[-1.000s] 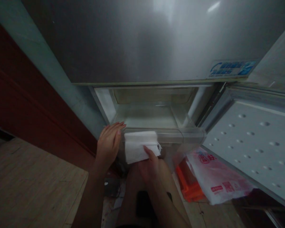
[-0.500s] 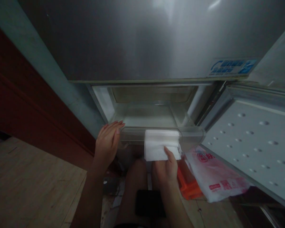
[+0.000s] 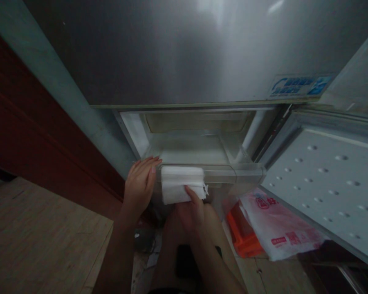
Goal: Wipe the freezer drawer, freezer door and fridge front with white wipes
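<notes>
A clear plastic drawer is pulled out of the lower compartment of a grey fridge. My left hand rests on the drawer's front left corner, its fingers stretched out over the edge. In my right hand is a folded white cloth or paper, with the thumb on top and the other fingers hidden beneath. The white piece lies against the left half of the drawer's front; its right edge looks ragged.
The open fridge door stands on the right. Below it are a pink and white plastic bag and an orange basket. A red-brown door frame runs along the left. A black object lies by my legs.
My right hand has moved left along the drawer's front with the white piece. My left hand has stayed at the left corner.
</notes>
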Tool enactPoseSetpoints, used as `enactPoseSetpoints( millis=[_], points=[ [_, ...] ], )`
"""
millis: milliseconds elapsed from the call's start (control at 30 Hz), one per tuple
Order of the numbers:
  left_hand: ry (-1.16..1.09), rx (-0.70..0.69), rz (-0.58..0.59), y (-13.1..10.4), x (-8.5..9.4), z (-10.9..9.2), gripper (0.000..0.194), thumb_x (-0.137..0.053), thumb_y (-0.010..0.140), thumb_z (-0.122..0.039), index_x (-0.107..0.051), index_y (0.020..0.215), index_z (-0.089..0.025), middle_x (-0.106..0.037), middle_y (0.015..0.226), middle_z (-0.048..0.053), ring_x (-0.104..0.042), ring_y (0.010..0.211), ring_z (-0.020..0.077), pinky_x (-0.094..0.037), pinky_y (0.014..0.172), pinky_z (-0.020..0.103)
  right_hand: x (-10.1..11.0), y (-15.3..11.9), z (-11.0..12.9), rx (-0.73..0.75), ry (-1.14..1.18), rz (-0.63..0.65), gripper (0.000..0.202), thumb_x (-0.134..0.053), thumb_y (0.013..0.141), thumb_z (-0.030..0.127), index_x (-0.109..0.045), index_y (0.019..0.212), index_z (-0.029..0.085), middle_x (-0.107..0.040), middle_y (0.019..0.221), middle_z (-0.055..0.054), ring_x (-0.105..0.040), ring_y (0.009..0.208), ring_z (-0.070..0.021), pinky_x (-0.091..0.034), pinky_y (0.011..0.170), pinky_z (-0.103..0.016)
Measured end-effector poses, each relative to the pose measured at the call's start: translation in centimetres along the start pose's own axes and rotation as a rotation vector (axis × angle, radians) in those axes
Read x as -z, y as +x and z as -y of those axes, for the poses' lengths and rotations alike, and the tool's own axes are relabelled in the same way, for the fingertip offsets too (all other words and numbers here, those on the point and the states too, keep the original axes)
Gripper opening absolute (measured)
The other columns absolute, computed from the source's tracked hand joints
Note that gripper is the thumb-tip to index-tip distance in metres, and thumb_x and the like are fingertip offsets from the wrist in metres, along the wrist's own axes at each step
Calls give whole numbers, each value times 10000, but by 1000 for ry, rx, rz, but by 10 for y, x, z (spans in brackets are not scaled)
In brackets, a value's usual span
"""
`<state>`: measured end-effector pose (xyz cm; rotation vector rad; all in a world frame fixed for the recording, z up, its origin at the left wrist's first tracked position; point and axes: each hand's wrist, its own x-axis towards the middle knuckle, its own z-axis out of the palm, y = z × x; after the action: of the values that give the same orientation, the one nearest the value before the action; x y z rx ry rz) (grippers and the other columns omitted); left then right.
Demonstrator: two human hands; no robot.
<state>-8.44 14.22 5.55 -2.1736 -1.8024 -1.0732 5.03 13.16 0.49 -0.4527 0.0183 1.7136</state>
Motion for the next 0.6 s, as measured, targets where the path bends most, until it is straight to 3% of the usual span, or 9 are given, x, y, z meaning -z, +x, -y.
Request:
enactPoseSetpoints(
  millis=[333, 467, 600],
  points=[
    [-24, -16, -11, 0, 1, 0, 412, -259, 992, -294, -629, 1157, -219, -669, 1246, 66, -556, 1237, 201, -352, 1093, 470, 22, -3, 69, 168, -64, -59, 513, -607, 691, 116, -614, 1194, 215, -704, 1118, -31, -643, 1088, -192, -364, 1129, -461],
    [-23, -9, -3, 0, 1, 1, 410, -261, 995, -290, -626, 1164, -212, -662, 1258, 70, -549, 1244, 200, -342, 1100, 470, 23, 1, 67, 203, -68, -30, 525, -630, 666, 125, -620, 1182, 220, -706, 1107, -26, -633, 1107, -198, -373, 1124, -462],
    [-14, -6, 6, 0, 1, 0, 417, -259, 995, -288, -627, 1169, -200, -660, 1261, 79, -551, 1242, 206, -339, 1099, 476, 15, 3, 43, 166, -84, -45, 528, -669, 620, 139, -635, 1143, 209, -722, 1041, -21, -654, 1057, -203, -399, 1102, -445]
  ],
)
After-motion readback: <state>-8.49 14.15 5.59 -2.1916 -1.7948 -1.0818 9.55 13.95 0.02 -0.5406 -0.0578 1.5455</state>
